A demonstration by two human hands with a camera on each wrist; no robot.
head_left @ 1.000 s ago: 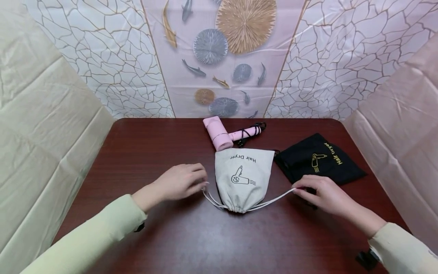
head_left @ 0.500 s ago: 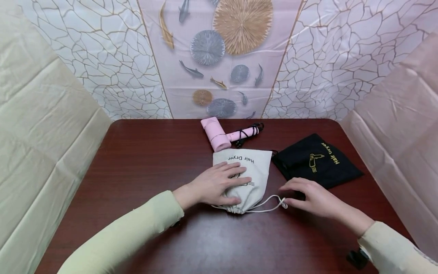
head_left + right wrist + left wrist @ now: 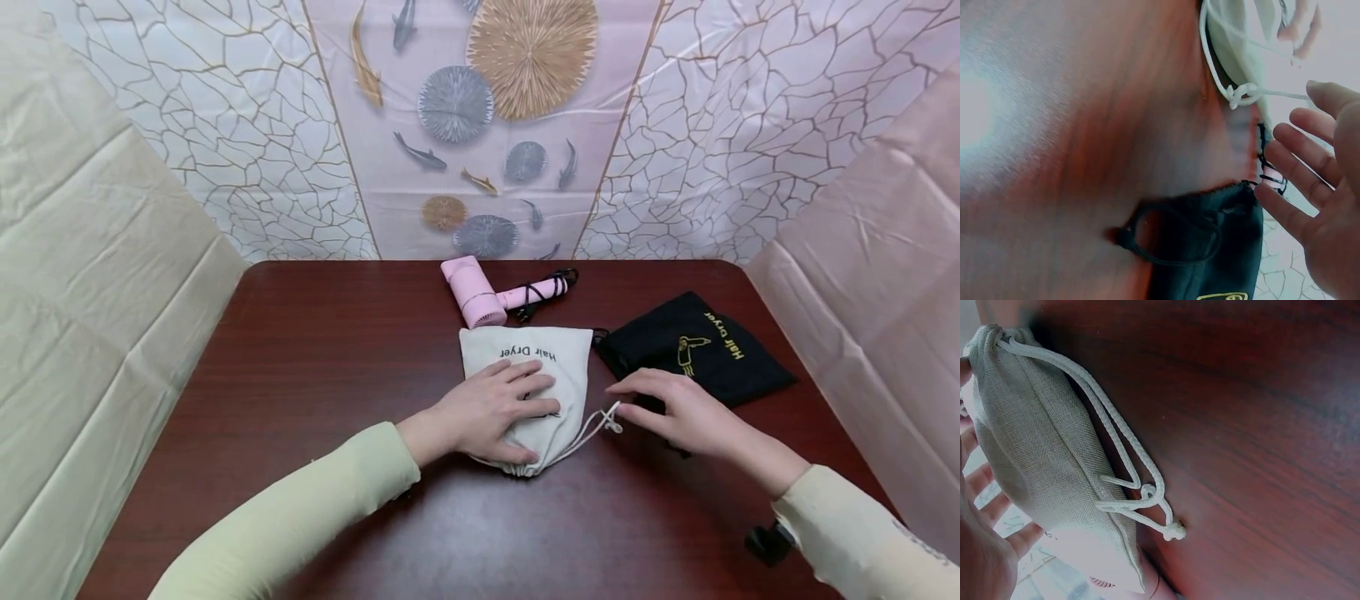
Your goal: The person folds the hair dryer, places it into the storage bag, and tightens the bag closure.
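A cream drawstring pouch (image 3: pixel 564 354) printed with "Hair Dryer" lies on the table, its mouth gathered toward me. My left hand (image 3: pixel 491 412) rests on top of it with fingers spread, covering much of the printed dryer. In the left wrist view, the pouch (image 3: pixel 1041 425) looks rounded and its white cord (image 3: pixel 1116 419) trails along its side to a knot. My right hand (image 3: pixel 686 412) is just right of the pouch, fingers loose and apart. The knotted cord end (image 3: pixel 612 417) is by the right thumb; in the right wrist view the cord knot (image 3: pixel 1241 95) hangs slack near the thumb tip.
A pink hair dryer (image 3: pixel 474 292) with a black cord wound round its handle lies behind the pouch. To the right is a black drawstring pouch (image 3: pixel 712 358), partly behind my right hand. Fabric walls (image 3: pixel 120 250) stand round the table (image 3: pixel 330 333).
My left hand has let go of the left cord and come right onto the cream pouch. The right cord, taut before, is now slack, and my right hand has shifted slightly left.
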